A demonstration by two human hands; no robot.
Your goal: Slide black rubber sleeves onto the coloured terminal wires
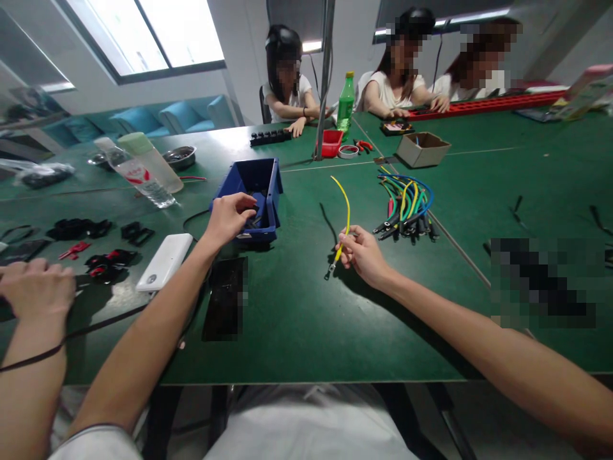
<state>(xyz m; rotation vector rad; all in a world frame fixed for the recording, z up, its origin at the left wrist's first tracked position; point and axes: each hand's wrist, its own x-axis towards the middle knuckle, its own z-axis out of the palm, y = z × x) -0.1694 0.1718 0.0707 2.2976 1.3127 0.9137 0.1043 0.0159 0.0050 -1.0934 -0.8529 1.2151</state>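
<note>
My left hand (228,217) reaches over the near side of a blue plastic bin (272,198), its fingers curled in a pinch among small black pieces; what lies between the fingertips I cannot make out. In my right hand (364,257) a short yellow wire (348,206) is gripped near its lower end, between thumb and fingers. A metal lug shows at that lower end, and the free end curves up and to the left. Beyond the right hand lies a pile of green, yellow and blue wires (406,203), many with black ends.
A dark flat phone-like object (225,299) and a white power bank (165,262) lie near my left arm. Bottles (143,176) stand at the left. Another person's hand (38,287) is at far left. A metal pole (324,83) and a cardboard box (422,151) stand farther back.
</note>
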